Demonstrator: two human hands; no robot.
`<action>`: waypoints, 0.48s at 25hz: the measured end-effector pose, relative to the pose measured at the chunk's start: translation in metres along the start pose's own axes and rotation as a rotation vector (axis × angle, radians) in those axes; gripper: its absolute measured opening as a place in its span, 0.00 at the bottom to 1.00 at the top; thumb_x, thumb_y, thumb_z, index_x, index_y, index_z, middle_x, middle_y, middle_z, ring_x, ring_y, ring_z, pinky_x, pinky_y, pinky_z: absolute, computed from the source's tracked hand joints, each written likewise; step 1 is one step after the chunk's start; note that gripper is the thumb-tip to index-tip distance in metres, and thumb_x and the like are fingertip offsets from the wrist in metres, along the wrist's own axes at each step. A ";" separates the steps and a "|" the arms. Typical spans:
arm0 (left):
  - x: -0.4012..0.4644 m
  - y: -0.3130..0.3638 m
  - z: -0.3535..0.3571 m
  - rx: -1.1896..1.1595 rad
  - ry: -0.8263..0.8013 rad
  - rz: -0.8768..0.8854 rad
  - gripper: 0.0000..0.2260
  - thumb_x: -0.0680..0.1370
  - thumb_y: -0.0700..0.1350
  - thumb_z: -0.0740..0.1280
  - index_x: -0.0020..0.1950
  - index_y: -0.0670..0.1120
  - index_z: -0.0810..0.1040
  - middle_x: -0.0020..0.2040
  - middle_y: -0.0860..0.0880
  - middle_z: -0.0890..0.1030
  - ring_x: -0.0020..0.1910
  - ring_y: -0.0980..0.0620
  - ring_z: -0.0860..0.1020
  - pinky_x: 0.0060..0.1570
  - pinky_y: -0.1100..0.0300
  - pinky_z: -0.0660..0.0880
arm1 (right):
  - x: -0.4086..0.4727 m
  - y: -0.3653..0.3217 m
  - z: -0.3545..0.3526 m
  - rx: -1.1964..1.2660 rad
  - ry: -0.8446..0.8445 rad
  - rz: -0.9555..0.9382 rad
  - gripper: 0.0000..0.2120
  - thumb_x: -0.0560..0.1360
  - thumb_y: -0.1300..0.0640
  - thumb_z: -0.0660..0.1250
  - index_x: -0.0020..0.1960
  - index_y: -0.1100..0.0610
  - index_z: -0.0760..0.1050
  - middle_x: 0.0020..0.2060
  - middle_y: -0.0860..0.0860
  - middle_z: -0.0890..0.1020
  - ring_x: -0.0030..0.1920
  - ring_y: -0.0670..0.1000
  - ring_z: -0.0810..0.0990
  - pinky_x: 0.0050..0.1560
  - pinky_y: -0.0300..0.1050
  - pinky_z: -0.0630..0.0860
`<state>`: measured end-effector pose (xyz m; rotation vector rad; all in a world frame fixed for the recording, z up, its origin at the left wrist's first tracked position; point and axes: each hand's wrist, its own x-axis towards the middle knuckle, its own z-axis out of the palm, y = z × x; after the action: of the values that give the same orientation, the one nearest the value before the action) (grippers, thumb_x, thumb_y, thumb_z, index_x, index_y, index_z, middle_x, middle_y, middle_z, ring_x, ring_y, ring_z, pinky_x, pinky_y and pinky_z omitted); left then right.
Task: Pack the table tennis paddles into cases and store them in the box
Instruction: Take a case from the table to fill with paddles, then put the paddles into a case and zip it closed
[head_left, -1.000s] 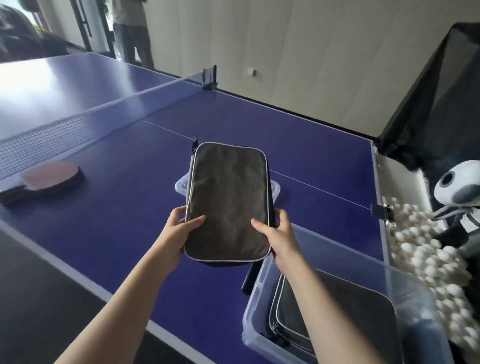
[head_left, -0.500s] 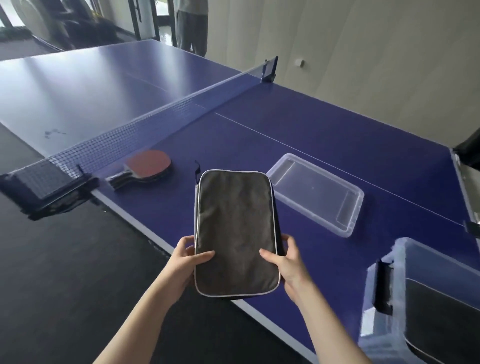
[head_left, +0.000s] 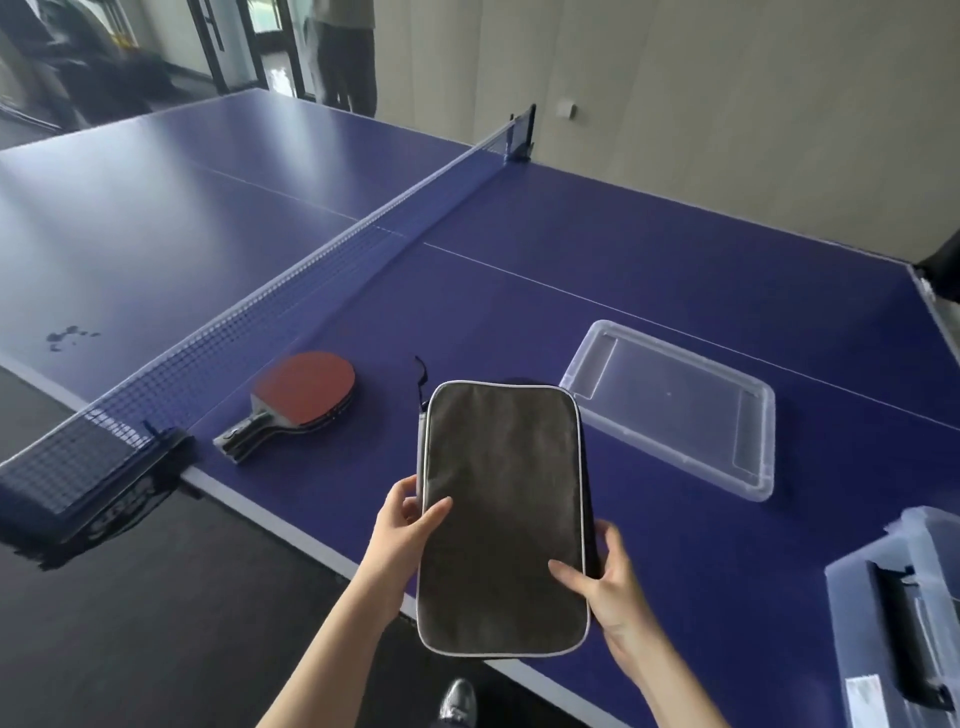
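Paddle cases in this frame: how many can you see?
1. The paddle case is held over the table's near edge by the left hand and right hand. The clear box at right may hide more.

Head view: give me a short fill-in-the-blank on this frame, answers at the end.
1. Both hands, left hand and right hand, hold a grey ____.
2. The paddles lie beside the ____.
3. The clear lid rests on the ____ table.

Answers: case; net; blue
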<state>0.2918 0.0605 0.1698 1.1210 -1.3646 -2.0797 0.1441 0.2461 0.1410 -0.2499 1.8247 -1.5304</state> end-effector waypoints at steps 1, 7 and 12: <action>0.009 0.001 0.003 0.000 -0.003 0.015 0.12 0.77 0.39 0.69 0.59 0.46 0.75 0.50 0.42 0.84 0.44 0.50 0.83 0.41 0.58 0.79 | 0.009 0.002 0.000 0.008 0.001 0.002 0.25 0.66 0.65 0.76 0.56 0.47 0.71 0.47 0.49 0.85 0.48 0.49 0.84 0.46 0.43 0.80; 0.052 0.041 0.003 0.135 -0.102 0.168 0.12 0.76 0.37 0.68 0.56 0.50 0.76 0.49 0.42 0.82 0.45 0.48 0.81 0.46 0.53 0.78 | 0.048 -0.029 0.003 -0.101 0.097 -0.065 0.19 0.71 0.63 0.72 0.60 0.54 0.72 0.50 0.55 0.81 0.48 0.47 0.81 0.46 0.36 0.77; 0.086 0.078 0.001 0.538 -0.109 0.381 0.16 0.74 0.37 0.71 0.52 0.57 0.74 0.45 0.53 0.79 0.39 0.59 0.76 0.41 0.65 0.72 | 0.072 -0.119 0.009 -0.270 0.325 -0.446 0.12 0.74 0.61 0.69 0.56 0.50 0.77 0.46 0.53 0.79 0.46 0.49 0.78 0.47 0.35 0.74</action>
<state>0.2333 -0.0329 0.2056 0.8460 -2.0834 -1.5605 0.0635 0.1657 0.2207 -0.5998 2.3557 -1.6899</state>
